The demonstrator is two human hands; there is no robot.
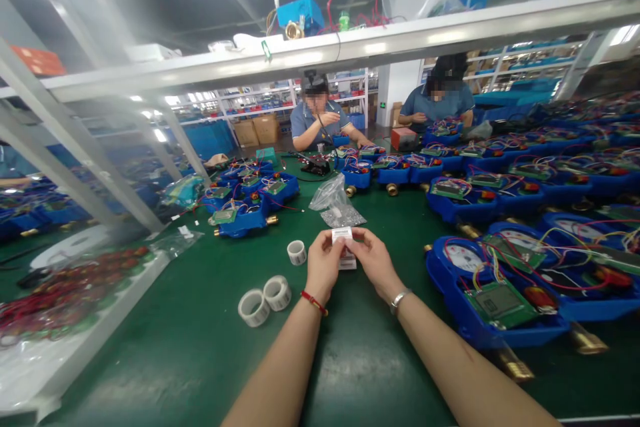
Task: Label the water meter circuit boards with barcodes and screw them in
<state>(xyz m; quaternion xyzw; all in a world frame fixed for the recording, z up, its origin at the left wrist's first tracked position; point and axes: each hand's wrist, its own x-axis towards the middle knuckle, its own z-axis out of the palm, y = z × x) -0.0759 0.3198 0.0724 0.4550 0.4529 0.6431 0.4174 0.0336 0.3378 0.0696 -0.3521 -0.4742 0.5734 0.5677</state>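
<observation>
Above the green table, my left hand (324, 260) and my right hand (374, 259) meet on a white strip of printed labels (348, 263). Thumbs and fingers of both hands pinch it, and part of it is hidden behind them. Just beyond my fingertips lies a clear plastic bag (343, 210) with small grey bits in it. A small label roll (297, 253) stands left of my left hand. Nearer to me, two more label rolls, one left (253, 307) and one right (277, 293), sit touching or nearly so.
Rows of blue meter housings (495, 287) with circuit boards, wires and brass fittings fill the right side. More housings (245, 213) stand ahead left. A white tray (145, 287) holds red-wired parts. Two co-workers sit across the table, below an overhead shelf (320, 53).
</observation>
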